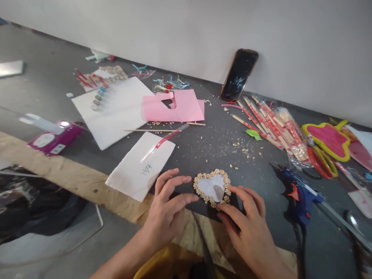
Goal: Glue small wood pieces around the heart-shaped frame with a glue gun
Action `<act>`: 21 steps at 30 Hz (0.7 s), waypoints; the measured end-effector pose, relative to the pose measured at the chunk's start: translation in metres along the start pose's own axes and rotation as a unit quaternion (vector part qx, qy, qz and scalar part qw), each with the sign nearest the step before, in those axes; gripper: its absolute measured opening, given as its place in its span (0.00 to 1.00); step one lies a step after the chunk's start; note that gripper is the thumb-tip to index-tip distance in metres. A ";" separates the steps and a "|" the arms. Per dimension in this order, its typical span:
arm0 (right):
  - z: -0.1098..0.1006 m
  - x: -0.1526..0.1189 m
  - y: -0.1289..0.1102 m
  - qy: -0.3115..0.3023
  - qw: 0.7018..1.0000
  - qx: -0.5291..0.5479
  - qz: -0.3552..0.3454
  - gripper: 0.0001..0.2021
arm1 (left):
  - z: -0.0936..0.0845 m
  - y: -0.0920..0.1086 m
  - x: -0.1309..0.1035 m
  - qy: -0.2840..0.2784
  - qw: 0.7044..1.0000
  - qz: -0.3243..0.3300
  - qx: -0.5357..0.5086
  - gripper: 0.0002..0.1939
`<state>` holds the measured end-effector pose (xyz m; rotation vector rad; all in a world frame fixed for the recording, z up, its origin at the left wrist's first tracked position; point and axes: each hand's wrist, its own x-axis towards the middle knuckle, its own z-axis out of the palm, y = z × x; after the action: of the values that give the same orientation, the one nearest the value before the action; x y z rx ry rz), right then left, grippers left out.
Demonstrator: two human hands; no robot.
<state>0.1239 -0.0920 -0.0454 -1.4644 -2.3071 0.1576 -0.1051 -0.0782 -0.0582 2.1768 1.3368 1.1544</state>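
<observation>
Both hands at a heart edged with small tan pieces, near the front edge of a dark table.

The heart (211, 187), pale in the middle, lies on the table (192, 149) between the hands. Right hand (247, 215): fingertips at the heart's right and lower rim, thumb and fingers slightly apart; whether they grip it cannot be told. Left hand (170, 197): fingers spread and apart, holding nothing, their tips just beside the heart's left rim. To the left, a white card (141, 166) marked in dark ink bears part of a clear and red wrapper (158, 146). Beyond lie pink paper (181, 106) with a cut opening and a white sheet (113, 112). To the right, a blue glue gun (302, 197) rests near orange-handled scissors (321, 161); behind, a phone (239, 74) leans against the wall (186, 35).
</observation>
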 end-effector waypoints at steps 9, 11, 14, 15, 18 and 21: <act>0.002 0.001 -0.001 0.006 1.000 0.008 0.002 0.06 | 0.000 0.001 0.000 0.003 1.000 0.001 0.007 0.20; 0.001 0.000 -0.001 0.003 1.000 0.010 -0.001 0.05 | 0.000 0.003 0.000 0.003 1.000 0.001 0.011 0.18; 0.000 -0.003 -0.002 0.001 1.000 0.018 0.000 0.05 | 0.001 0.006 0.001 0.006 1.000 0.004 0.021 0.16; 0.000 -0.005 -0.002 0.000 1.000 0.018 0.002 0.05 | 0.001 0.007 0.001 0.003 1.000 0.005 0.027 0.16; 0.001 -0.011 0.000 -0.003 1.000 0.017 0.000 0.07 | 0.002 0.014 0.002 -0.016 0.998 0.002 0.056 0.15; 0.001 -0.016 0.002 0.012 1.000 0.021 -0.002 0.08 | 0.004 0.022 0.006 -0.056 0.996 -0.003 0.072 0.14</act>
<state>0.1311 -0.1048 -0.0517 -1.4334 -2.2731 0.1844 -0.0879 -0.0841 -0.0438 2.2982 1.4165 0.9434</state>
